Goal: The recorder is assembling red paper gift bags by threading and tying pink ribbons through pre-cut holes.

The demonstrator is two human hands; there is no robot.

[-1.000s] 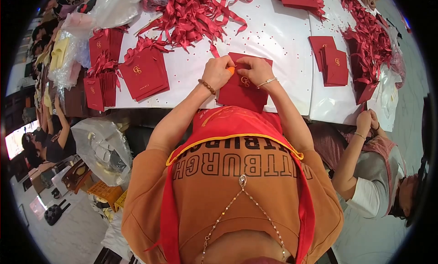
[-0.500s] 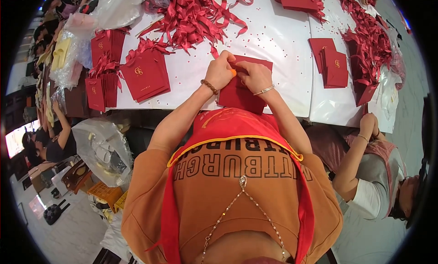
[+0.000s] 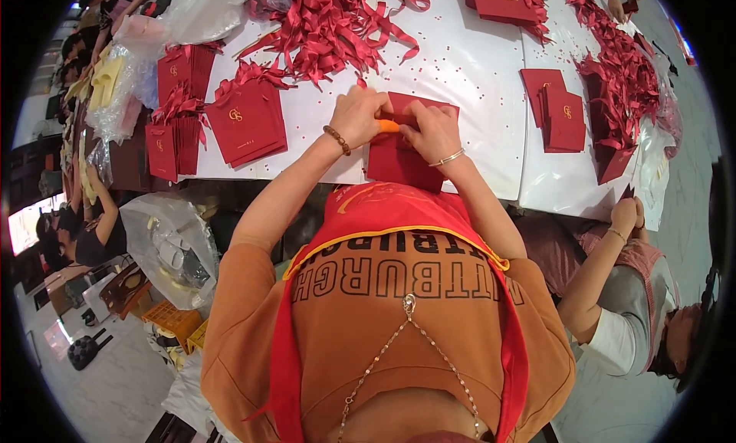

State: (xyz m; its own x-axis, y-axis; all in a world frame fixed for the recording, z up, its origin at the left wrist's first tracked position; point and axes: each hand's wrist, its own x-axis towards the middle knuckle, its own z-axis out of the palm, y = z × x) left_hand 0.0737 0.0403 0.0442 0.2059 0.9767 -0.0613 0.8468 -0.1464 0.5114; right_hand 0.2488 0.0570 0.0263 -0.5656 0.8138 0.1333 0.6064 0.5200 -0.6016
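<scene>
On table (image 3: 491, 155), red bag (image 3: 405, 164) — lengthwise away

The flat red paper piece (image 3: 405, 165) lies right in front of me on the white table (image 3: 487, 167), its near edge at the table's rim. It is a plain, deep red rectangle where I can see it, turned slightly askew, so its far edge slopes toward me on the right. Its far right corner shows past my right hand (image 3: 435, 132); both my hands hide much of its far half. Over that half I have a small, bright orange piece (image 3: 389, 126) (I cannot tell its kind), sticking out sideways from my left hand (image 3: 360, 117) toward my right thumb.
</scene>
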